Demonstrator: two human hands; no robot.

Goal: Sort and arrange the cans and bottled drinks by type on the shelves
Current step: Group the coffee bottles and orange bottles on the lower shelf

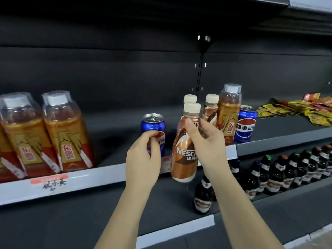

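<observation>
My right hand [206, 141] grips a brown Nescafe coffee bottle [183, 155] with a cream cap, held tilted in front of the shelf edge. My left hand [143, 155] closes around a blue Pepsi can [152, 124] that stands on the middle shelf [107, 175]. Two more coffee bottles stand behind, one [190, 98] mostly hidden, the other [210, 110] to its right. Next to them are an orange energy-drink bottle [229, 112] and a second Pepsi can [245, 124]. More orange energy-drink bottles [66, 133] stand at the left.
Dark glass bottles [287, 173] line the lower shelf at the right, one [203, 196] standing apart near the front. Yellow and red snack packets [305, 110] lie on the middle shelf at far right. A handwritten price label [52, 182] sits on the shelf edge.
</observation>
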